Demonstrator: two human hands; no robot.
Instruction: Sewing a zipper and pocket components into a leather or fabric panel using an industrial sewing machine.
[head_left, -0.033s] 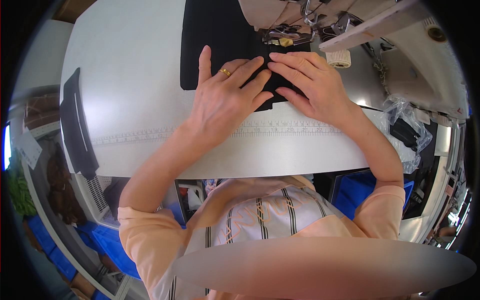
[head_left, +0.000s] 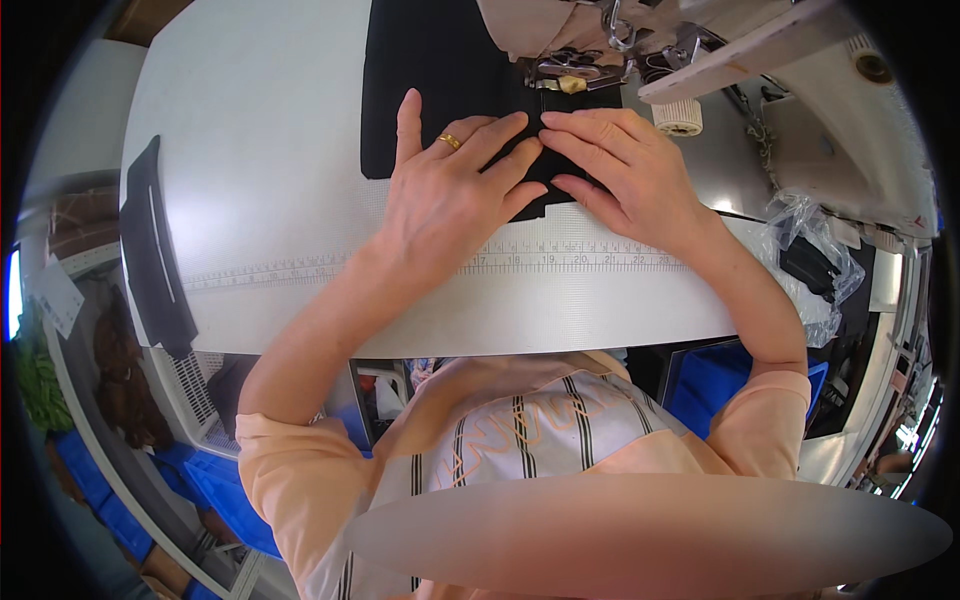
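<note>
While pressing black cloth (head_left: 430, 60) down onto table (head_left: 260, 100), just in front of metal presser foot (head_left: 585, 72), can find only a small change from the earlier frame. Have drawn the foremost fingertips of right hand (head_left: 622, 165) slightly back from presser foot, and so bare a little more cloth and what looks like a thin pale line just in front of it. Keep left hand (head_left: 458, 175), with gold ring (head_left: 449, 141), almost exactly as before, left of and in front of presser foot. Hold both hands opened out, gripping nothing visible, with fingertips resting on the cloth and nearly meeting.

See the cloth as matte, deep black and spread flat, running under presser foot and out to its left with a straight side edge. Cannot make out the parts under the hands, nor those beneath the overhanging sewing machine (head_left: 850, 130), right of presser foot.

Beyond that, note yellowish lump (head_left: 572, 85) on presser foot and white ridged knob (head_left: 679, 118) to its right. Well left of it, see dark curved strip (head_left: 160, 250); nearer the body, printed ruler scale (head_left: 550, 262), partly covered by left forearm; to the right and nearer, clear plastic bag (head_left: 845, 290).
</note>
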